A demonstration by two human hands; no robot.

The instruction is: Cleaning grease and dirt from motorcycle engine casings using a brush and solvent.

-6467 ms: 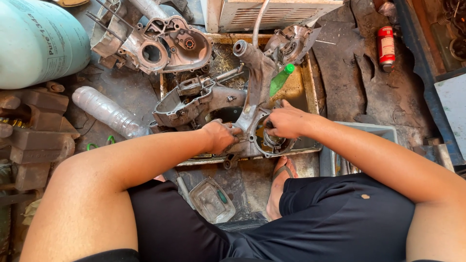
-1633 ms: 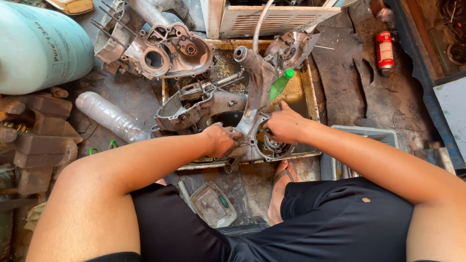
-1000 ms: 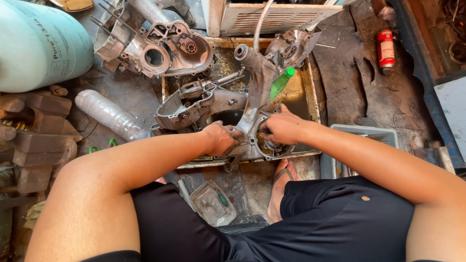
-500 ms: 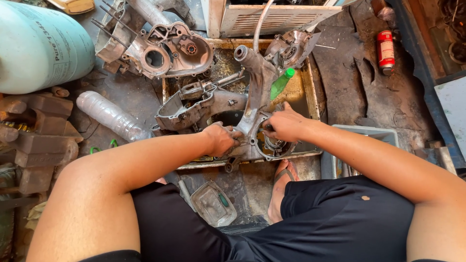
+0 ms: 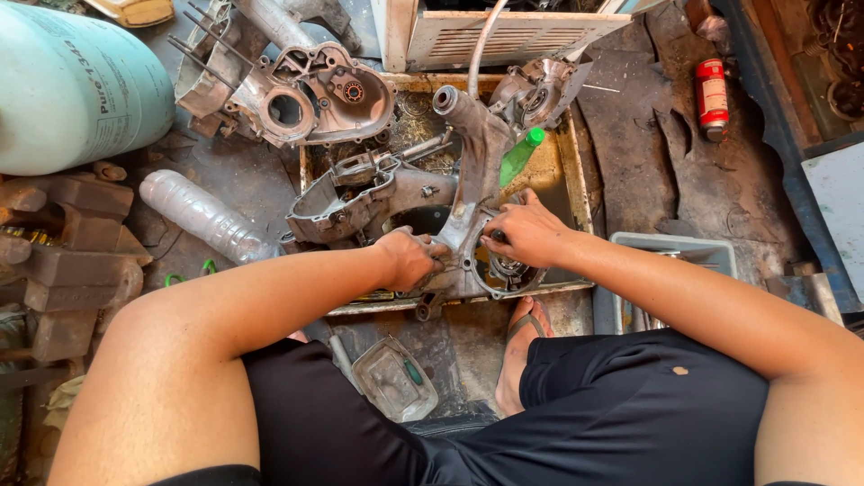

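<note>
Head view is directed down onto a grimy, oil-stained workshop floor (image 5: 630,135), where bare knees and black shorts (image 5: 585,423) fill the lower edge and a sandalled foot (image 5: 520,355) is planted between them. A pale green gas cylinder (image 5: 72,90) is laid at the upper left, with rusty metal blocks (image 5: 72,243) stacked below it and a clear plastic bottle (image 5: 202,216) lying on its side just beside them. A red spray can (image 5: 712,94) is seen at the upper right, well apart from the work.

A shallow rusty metal tray (image 5: 576,180) is set on the floor ahead of the knees. Two grey engine casings are held in it, together with a green bottle (image 5: 520,155) tilted against the taller one. Another crankcase half (image 5: 306,94) is left outside the tray at the upper left. A grey plastic bin (image 5: 670,252) is placed to the right of the tray, and a small clear tub (image 5: 394,378) lies near the foot.

The engine casing (image 5: 477,180) being worked on is stood at the near edge of the tray. The left hand (image 5: 409,258) is closed on its lower left rim. The right hand (image 5: 526,232) is curled around a dark tool handle (image 5: 498,236), hardly visible, right over the round opening of the casing; the tool's kind cannot be told.
</note>
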